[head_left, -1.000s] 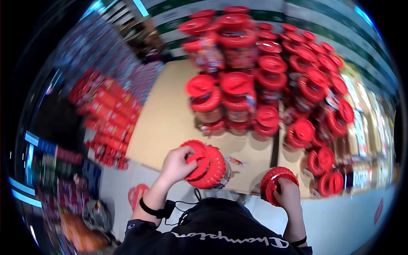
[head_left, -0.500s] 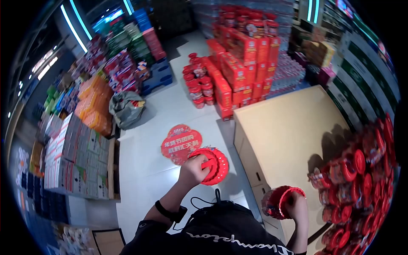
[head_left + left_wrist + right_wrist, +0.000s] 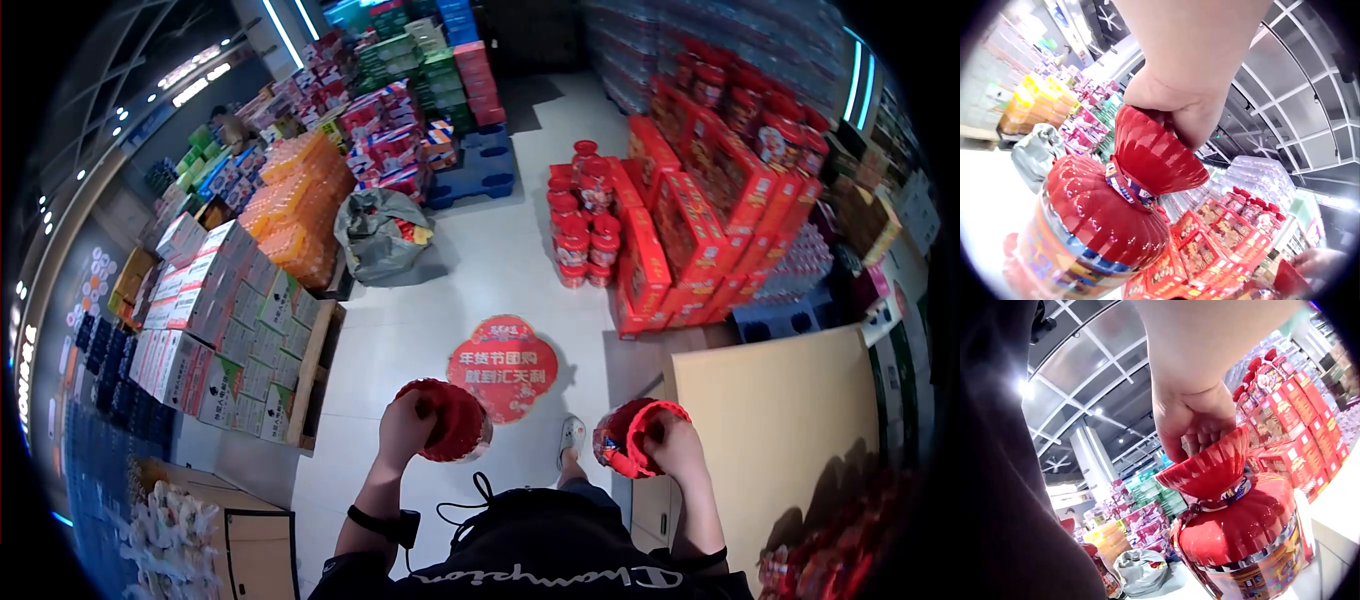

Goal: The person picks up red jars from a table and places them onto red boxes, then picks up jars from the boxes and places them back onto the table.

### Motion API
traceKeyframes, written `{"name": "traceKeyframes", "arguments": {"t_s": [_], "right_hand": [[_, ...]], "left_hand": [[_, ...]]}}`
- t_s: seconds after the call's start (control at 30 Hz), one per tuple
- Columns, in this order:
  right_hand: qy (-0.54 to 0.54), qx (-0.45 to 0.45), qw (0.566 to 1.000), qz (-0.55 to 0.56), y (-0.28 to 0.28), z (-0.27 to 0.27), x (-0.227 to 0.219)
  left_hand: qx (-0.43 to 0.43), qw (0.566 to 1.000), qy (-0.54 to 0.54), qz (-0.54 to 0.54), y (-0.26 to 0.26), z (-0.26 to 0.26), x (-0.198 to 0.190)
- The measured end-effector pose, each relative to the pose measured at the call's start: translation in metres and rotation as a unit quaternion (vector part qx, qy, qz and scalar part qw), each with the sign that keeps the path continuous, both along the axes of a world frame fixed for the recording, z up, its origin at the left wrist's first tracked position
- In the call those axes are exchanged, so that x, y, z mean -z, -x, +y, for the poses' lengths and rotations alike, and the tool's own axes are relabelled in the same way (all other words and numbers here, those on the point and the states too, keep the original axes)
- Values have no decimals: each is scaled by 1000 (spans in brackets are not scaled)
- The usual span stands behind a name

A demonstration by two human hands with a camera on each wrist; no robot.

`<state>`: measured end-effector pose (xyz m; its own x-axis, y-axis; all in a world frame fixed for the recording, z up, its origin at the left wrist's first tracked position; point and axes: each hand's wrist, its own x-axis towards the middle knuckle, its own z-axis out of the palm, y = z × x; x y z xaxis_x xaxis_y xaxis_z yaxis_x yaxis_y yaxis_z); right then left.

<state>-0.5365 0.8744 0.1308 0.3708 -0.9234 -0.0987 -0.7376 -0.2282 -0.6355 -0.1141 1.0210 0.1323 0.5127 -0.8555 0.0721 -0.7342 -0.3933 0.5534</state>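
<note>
My left hand [image 3: 405, 430] grips a clear plastic jar by its red, flared, ribbed lid [image 3: 458, 420]. The left wrist view shows this jar's printed, see-through body [image 3: 1063, 253] hanging tilted below the hand, with a patterned band round the lid's narrow neck. On the other side, my right hand [image 3: 678, 447] holds a similar jar [image 3: 612, 440], fingers hooked inside the cup-shaped top of its lid. Its ribbed red lid [image 3: 1241, 528] and colourful label are close up in the right wrist view. Both jars hang in front of my body above the floor.
A wooden table [image 3: 770, 400] stands at my right, with red jars [image 3: 840, 550] on its near end. Red gift boxes [image 3: 690, 235] and jars on the floor [image 3: 585, 240] are ahead right. At left are stacked cartons [image 3: 225, 330] and a grey bag [image 3: 385, 235]. A red floor sticker [image 3: 502, 368] lies ahead.
The head view has swung left, from the jar-covered table to the floor aisle. Both jars have moved off from the table, still held by their lids. A foot now shows below.
</note>
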Motion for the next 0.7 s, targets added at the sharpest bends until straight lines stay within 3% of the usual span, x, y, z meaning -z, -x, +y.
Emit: {"name": "traceKeyframes", "arguments": {"t_s": [0.13, 0.23, 0.43, 0.6, 0.7], "right_hand": [[5, -57, 998, 27, -58, -106, 24], [-9, -103, 994, 44, -97, -182, 49], [-37, -107, 992, 56, -186, -313, 28], [-16, -81, 994, 69, -260, -416, 47], [11, -58, 998, 36, -294, -468, 70]], "left_hand": [[-60, 998, -26, 21, -45, -58, -7], [-60, 998, -16, 24, -87, -121, -9], [-101, 993, -50, 33, -142, -241, -27], [-56, 996, -29, 68, -230, -363, 0], [28, 998, -29, 42, -283, -454, 11]]}}
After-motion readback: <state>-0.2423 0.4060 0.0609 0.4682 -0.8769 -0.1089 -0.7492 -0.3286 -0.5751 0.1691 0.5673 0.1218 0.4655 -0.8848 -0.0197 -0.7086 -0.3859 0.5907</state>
